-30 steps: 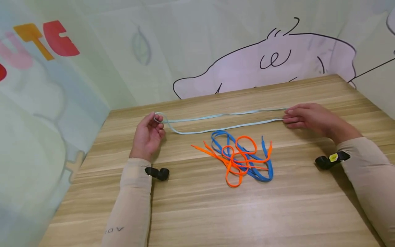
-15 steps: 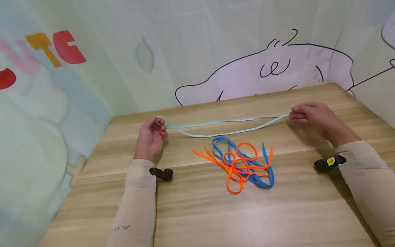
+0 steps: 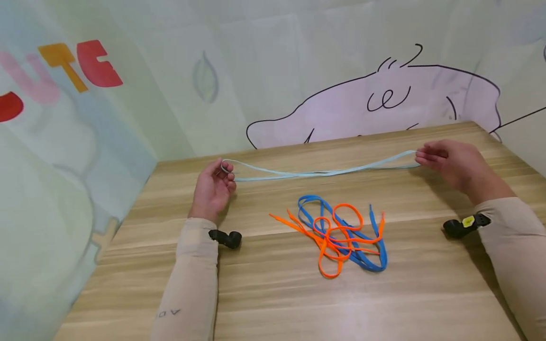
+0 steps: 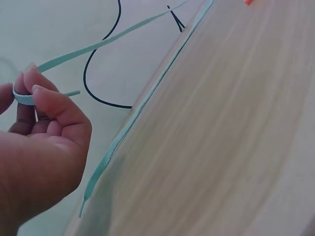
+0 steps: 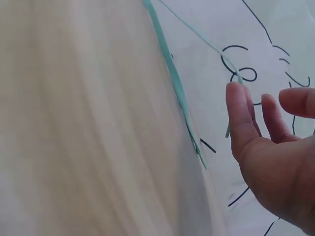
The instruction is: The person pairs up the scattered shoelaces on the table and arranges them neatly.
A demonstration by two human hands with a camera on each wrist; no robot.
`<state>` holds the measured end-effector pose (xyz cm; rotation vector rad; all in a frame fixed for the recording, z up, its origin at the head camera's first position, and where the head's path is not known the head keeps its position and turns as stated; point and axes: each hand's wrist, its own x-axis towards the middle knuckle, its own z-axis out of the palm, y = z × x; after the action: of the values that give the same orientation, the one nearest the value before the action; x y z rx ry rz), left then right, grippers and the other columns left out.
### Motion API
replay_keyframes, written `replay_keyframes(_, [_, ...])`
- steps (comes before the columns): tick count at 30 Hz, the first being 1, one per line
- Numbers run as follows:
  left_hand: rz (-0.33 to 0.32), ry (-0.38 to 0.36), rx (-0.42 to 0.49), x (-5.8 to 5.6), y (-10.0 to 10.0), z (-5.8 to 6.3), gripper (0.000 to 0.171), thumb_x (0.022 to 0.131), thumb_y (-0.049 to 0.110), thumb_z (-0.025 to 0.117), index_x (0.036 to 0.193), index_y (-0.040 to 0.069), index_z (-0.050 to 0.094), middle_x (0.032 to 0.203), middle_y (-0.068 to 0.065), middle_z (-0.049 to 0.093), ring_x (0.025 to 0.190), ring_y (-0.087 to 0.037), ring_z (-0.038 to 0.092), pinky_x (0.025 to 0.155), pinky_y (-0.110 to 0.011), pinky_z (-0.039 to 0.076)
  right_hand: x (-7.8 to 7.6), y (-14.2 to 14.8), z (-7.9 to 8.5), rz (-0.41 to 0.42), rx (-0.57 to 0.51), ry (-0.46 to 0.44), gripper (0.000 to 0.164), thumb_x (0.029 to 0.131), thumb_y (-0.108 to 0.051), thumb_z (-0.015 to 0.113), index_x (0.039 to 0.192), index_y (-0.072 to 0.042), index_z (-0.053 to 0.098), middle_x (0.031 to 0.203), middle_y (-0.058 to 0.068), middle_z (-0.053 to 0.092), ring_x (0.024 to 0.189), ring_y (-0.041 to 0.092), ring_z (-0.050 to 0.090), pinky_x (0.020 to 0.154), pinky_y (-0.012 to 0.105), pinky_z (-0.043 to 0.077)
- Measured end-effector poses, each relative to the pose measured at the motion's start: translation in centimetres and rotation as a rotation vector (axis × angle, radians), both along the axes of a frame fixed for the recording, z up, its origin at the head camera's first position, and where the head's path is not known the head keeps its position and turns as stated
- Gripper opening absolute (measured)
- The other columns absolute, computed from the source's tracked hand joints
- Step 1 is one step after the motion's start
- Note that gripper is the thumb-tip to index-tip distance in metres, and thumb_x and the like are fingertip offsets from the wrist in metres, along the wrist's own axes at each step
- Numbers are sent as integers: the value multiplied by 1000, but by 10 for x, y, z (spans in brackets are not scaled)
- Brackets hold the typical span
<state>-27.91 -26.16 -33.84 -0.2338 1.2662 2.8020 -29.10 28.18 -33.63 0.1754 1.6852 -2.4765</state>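
Note:
My left hand [image 3: 213,189] holds one end of a light blue shoelace [image 4: 98,45], which is curled round a finger; its tip sticks out past the fingers in the left wrist view. At the other side my right hand [image 3: 460,166] pinches the far end between its fingertips, with a short tail hanging below. The held lace stretches in the air across the table's far part, sagging slightly. A second light blue shoelace [image 4: 101,168] lies nearly straight on the table beneath, and the two cross in the head view.
A loose tangle of an orange shoelace [image 3: 328,241] and a blue shoelace [image 3: 384,253] lies mid-table, nearer than the hands. The wooden table [image 3: 273,303] reaches a printed cloth backdrop [image 3: 273,85] behind. Small black cameras [image 3: 226,238] sit on both wrists.
My right hand has moved rightward, drawing the held lace up and tighter. That lace sagged nearer the tangle before and now crosses over the lace on the table. The left hand keeps its hold.

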Motion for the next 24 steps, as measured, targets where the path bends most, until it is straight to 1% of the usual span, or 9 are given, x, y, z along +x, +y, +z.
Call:
replay_keyframes(4, [-24, -7, -27, -4, 2, 0, 25, 104, 24, 55, 86, 8, 60, 83, -3, 62, 67, -14, 50, 56, -22, 42, -4, 11, -5, 5, -105, 0, 18, 104, -10, 52, 96, -4, 66, 94, 10, 70, 90, 20, 71, 85, 30, 56])
replay_keyframes(9, [-24, -28, -19, -5, 0, -3, 22, 103, 23, 57, 89, 7, 61, 84, -4, 62, 66, -14, 51, 55, -22, 44, -8, 21, -11, 9, -149, -33, 17, 105, -10, 50, 98, -2, 63, 95, 11, 68, 94, 21, 69, 89, 31, 55])
replay_keyframes(12, [-28, -32, -26, -3, -3, -5, 21, 104, 23, 57, 92, 7, 63, 85, -4, 63, 66, -14, 52, 55, -23, 45, -9, 25, -13, 3, -136, -47, 19, 106, -11, 48, 98, -3, 63, 96, 11, 68, 95, 20, 69, 90, 30, 54])
replay_keyframes(16, [-33, -31, -27, -3, -5, -6, 18, 103, 22, 58, 96, 6, 64, 86, -4, 65, 67, -15, 53, 56, -24, 45, -9, 27, -14, -12, -123, -59, 22, 106, -10, 47, 96, -3, 65, 94, 11, 69, 93, 20, 70, 88, 30, 55])
replay_keyframes(20, [-30, -40, 11, -3, -8, -6, 16, 101, 19, 61, 102, 4, 65, 85, -4, 65, 66, -14, 52, 56, -23, 43, -9, 26, -13, -6, -110, -64, 25, 106, -8, 45, 93, -3, 66, 92, 11, 69, 90, 20, 70, 88, 30, 55])
replay_keyframes(24, [-28, -67, 47, -3, -12, -7, 13, 102, 14, 59, 105, 3, 65, 81, -3, 66, 59, -12, 51, 51, -21, 42, -8, 24, -12, 4, -78, -65, 30, 106, -7, 42, 90, -3, 67, 92, 10, 69, 89, 20, 71, 87, 31, 56])
